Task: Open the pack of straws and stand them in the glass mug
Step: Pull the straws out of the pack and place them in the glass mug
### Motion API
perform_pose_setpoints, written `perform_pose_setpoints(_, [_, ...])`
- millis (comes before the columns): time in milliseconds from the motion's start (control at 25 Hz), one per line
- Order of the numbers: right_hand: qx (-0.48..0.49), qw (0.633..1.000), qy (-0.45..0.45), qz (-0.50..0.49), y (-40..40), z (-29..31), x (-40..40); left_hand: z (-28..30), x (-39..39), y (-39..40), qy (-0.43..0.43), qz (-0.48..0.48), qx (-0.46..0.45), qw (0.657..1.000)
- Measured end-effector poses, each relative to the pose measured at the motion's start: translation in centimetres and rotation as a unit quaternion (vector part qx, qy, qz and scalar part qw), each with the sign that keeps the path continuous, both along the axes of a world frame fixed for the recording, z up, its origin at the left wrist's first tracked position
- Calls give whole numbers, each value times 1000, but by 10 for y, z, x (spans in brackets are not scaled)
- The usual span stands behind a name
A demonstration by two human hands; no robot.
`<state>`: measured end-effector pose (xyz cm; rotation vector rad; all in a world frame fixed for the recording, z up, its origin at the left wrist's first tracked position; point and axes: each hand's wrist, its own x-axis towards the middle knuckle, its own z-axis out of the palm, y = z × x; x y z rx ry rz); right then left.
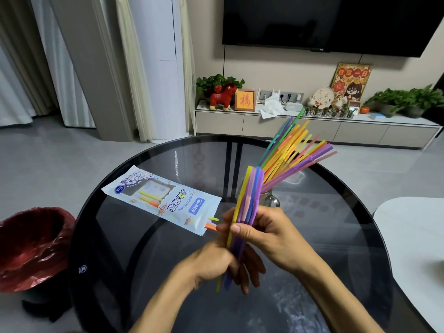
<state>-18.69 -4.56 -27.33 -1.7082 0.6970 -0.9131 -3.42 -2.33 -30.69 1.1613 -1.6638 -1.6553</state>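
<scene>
A bundle of coloured straws (249, 195) stands nearly upright between both hands above the round glass table (149, 248). My right hand (264, 234) pinches the bundle at its middle, and my left hand (216, 260) grips its lower end. Behind them the glass mug (272, 199) holds several straws (295, 150) fanned out up and to the right; the mug is mostly hidden by the bundle. The opened straw pack (165, 198) lies flat on the table to the left, with a few straw tips (211, 224) poking from its open end.
A bin with a red liner (33, 246) stands on the floor at the left of the table. A white table edge (413, 236) shows at the right. A TV cabinet (312, 128) with plants and ornaments lines the far wall.
</scene>
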Motion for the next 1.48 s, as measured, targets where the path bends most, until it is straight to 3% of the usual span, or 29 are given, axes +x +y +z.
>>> perform_pose_setpoints(160, [12, 990, -51, -130, -9, 3, 0, -5, 3, -4, -20, 163, -49, 985])
perform_pose_setpoints(320, [51, 920, -227, -315, -48, 33, -20, 1, 17, -11, 58, 334, -19, 941])
perform_pose_setpoints(400, [27, 886, -248, -392, -75, 47, -28, 2, 21, -12, 58, 371, -18, 927])
perform_pose_setpoints(480, [0, 869, -226, -440, -96, 48, -25, 1, 20, -12, 50, 375, -21, 926])
perform_pose_setpoints(680, [3, 877, -81, -474, -120, 23, 0, -2, 21, -13, 42, 361, -27, 931])
perform_pose_setpoints(920, [14, 863, -13, -505, -138, 29, 13, -7, 22, -18, 32, 374, -42, 926])
perform_pose_setpoints(1000, [31, 861, 22, -507, -135, 23, 14, -10, 22, -19, -30, 373, -84, 923])
perform_pose_setpoints(1040, [36, 858, 35, -510, -135, 20, 13, -13, 22, -18, -102, 367, -126, 916])
perform_pose_setpoints(1120, [39, 859, 49, -507, -134, 21, 7, -21, 20, -14, -299, 322, -221, 871])
perform_pose_setpoints(1200, [38, 862, 70, -500, -134, 25, 0, -28, 18, -12, -412, 265, -216, 845])
perform_pose_setpoints(1360, [67, 883, 123, -447, -128, 30, -6, -35, 18, -10, -466, 191, -153, 850])
perform_pose_setpoints(1480, [102, 893, 98, -427, -116, 35, -15, -34, 20, -9, -481, 182, -166, 842])
